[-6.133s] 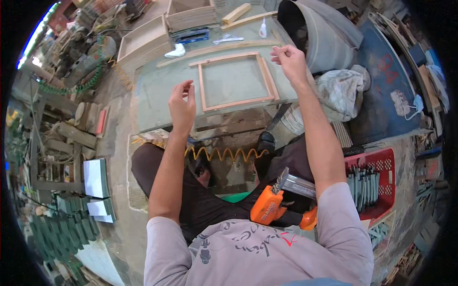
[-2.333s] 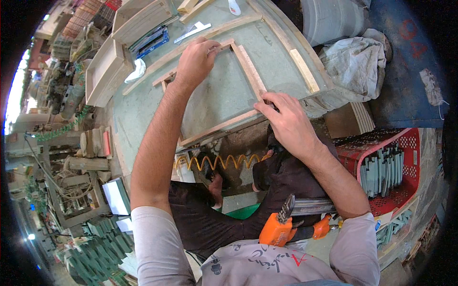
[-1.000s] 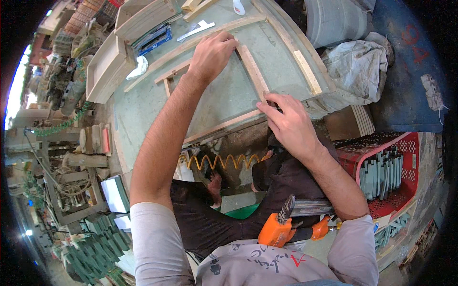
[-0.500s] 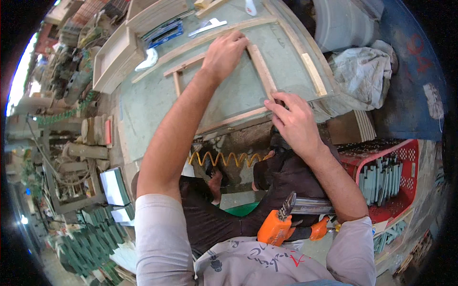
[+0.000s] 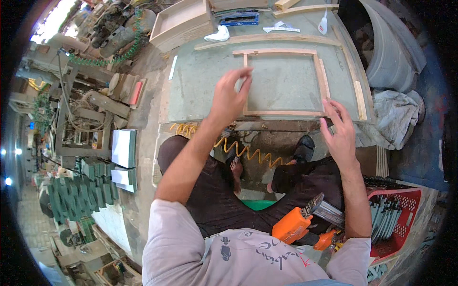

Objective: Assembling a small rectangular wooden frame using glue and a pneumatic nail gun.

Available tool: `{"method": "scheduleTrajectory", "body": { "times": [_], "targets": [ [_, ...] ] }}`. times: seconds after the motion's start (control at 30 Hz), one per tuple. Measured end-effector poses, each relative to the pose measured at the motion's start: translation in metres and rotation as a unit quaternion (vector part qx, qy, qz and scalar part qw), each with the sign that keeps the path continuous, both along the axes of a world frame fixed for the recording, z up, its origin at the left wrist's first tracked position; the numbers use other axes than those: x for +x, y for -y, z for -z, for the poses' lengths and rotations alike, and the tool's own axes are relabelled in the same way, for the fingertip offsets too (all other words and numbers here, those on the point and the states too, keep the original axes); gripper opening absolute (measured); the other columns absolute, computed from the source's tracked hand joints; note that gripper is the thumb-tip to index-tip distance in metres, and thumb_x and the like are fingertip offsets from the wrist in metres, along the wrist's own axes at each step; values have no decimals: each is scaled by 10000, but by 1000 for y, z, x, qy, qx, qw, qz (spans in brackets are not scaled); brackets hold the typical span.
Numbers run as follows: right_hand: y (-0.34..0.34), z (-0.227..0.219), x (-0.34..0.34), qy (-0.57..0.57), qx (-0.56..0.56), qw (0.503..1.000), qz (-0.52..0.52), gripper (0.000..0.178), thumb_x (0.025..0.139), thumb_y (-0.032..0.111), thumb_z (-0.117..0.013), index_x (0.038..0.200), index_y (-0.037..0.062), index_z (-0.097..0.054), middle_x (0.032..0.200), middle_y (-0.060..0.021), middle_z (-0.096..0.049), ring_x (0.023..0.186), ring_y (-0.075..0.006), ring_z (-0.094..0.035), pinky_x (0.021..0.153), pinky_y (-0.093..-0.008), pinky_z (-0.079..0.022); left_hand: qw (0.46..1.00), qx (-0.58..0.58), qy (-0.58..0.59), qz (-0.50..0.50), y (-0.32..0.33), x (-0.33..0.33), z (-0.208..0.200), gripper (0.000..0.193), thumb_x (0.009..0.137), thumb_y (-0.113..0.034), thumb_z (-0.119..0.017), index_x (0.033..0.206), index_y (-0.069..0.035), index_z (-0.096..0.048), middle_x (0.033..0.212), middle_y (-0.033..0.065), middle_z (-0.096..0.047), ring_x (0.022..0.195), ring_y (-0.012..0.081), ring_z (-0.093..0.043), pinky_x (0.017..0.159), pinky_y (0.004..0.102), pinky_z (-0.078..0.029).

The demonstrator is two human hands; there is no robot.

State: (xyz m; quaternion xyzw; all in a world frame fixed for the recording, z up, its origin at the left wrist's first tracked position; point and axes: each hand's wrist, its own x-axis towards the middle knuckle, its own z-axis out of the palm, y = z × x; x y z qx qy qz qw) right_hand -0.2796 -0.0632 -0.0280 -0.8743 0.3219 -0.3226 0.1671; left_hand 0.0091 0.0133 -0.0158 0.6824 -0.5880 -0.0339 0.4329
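On the grey-green tabletop (image 5: 198,90) lies a rectangular frame of thin wooden strips (image 5: 281,52). Another short strip (image 5: 324,78) runs along the outside of its right side. My left hand (image 5: 229,95) hovers by the frame's left side, thumb and fingers apart, holding nothing; it partly covers that side. Beside the near right corner is my right hand (image 5: 340,131), fingers spread, the fingertips close to the strip's near end. Whether they touch the wood I cannot tell. An orange nail gun (image 5: 292,226) rests across my right thigh.
Longer wooden battens (image 5: 267,39) border the frame at the back and right. Behind them are a wooden drawer box (image 5: 183,26), a blue box (image 5: 239,19) and a white glue bottle (image 5: 323,25). A yellow coiled hose (image 5: 243,150) hangs below; a red crate (image 5: 398,217) stands right.
Both hands have let go of the right-hand strip. My left hand has drawn back toward the frame's left side, my right fingers have spread, and the view has shifted.
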Motion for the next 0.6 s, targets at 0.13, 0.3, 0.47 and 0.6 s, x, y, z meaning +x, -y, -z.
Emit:
{"method": "scheduleTrajectory", "body": {
  "times": [0.13, 0.3, 0.47, 0.6],
  "targets": [
    [0, -6, 1, 21, -50, 998, 31, 420, 836, 62, -630, 1252, 73, -570, 1193, -146, -539, 1045, -312, -551, 877, -389, -460, 997, -14, -69, -44, -49, -11, 22, 258, 870, -97, -641, 1117, -27, -617, 959, 131, -673, 894, 247, -651, 807, 355, -491],
    [-15, -34, 27, 29, -90, 995, -5, 338, 844, 67, -627, 1180, 46, -602, 1141, -149, -568, 1046, -317, -553, 893, -395, -448, 996, -19, -74, -35, -71, -33, 26, 381, 813, -52, -691, 1167, -18, -553, 955, 138, -663, 912, 265, -646, 831, 358, -499],
    [-31, -40, 85, 28, 24, 994, -103, 198, 856, 108, -624, 1025, 12, -663, 995, -153, -646, 966, -315, -590, 869, -387, -454, 995, -5, -84, -53, -78, -35, 31, 419, 809, -32, -675, 1196, -44, -515, 966, 115, -661, 995, 306, -599, 884, 409, -459],
    [-27, -22, 118, -42, 114, 986, -111, 206, 867, 194, -620, 908, 13, -708, 888, -160, -680, 909, -335, -612, 824, -381, -465, 995, -42, -67, -56, -76, -35, 37, 407, 807, -30, -677, 1182, -44, -520, 946, 114, -667, 981, 304, -608, 875, 408, -467]
  ]
}}
